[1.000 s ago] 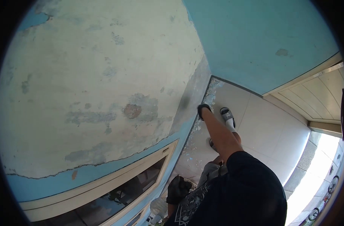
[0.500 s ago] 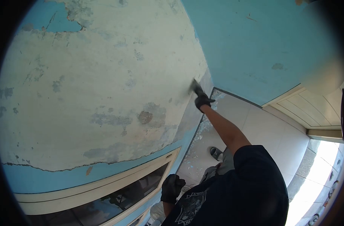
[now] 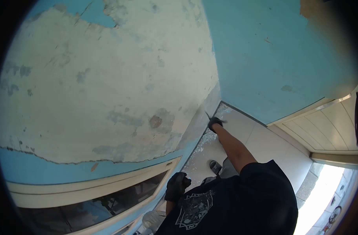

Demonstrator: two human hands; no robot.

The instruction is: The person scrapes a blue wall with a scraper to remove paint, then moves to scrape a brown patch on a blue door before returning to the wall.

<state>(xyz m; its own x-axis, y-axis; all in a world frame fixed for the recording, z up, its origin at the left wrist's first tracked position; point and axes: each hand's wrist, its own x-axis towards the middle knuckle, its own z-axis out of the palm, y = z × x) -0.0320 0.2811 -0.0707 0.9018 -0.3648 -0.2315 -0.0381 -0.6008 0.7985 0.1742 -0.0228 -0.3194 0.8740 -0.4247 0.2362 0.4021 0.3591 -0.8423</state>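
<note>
My right hand, in a black glove, is closed round a scraper whose thin blade looks edge-on and slightly blurred. It is at the lower part of the peeled wall, near the corner; whether the blade touches the wall I cannot tell. Close to my chest, beside the window frame, my left hand is curled into a fist, also in a black glove. What it holds, if anything, is hidden.
A blue wall meets the peeled wall at the corner. Paint flakes lie along the floor edge. A window is at the lower left, near a clear plastic item. A cream door stands at the right.
My right hand has moved down the wall with the scraper, towards the floor. The view has shifted a little. My left hand stays closed near my chest.
</note>
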